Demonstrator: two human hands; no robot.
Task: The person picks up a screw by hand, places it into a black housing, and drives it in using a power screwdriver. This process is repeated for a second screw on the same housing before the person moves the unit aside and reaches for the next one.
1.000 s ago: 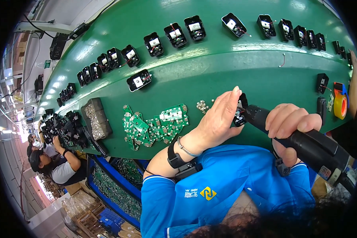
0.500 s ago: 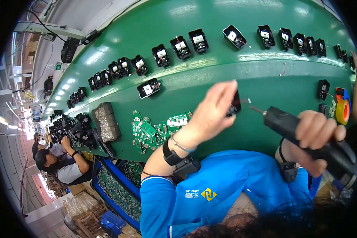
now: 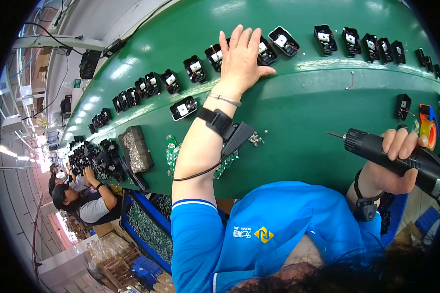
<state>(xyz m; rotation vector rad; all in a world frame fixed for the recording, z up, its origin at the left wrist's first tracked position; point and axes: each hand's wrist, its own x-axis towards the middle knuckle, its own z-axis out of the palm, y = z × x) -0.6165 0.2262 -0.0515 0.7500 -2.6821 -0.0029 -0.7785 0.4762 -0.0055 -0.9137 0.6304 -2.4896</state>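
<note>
My left hand reaches to the far row with its fingers spread, palm down over the black plastic housings. It partly covers several of them; one black housing shows beside its thumb, with a white part inside. My right hand is wrapped round a black electric screwdriver, whose thin bit points left over the table. Below my left forearm lie green circuit boards, partly hidden by the arm, with a small pile of screws beside them.
Black housings with red wires line the green table. One housing sits nearer. At left are a dark tray of small metal parts and a black heap; at right, an orange tape roll. Co-workers sit far left.
My left hand has moved from the near table out to the far row, and the housing by it is gone from there. A housing now shows beside the thumb. The screwdriver stays in my right hand.
</note>
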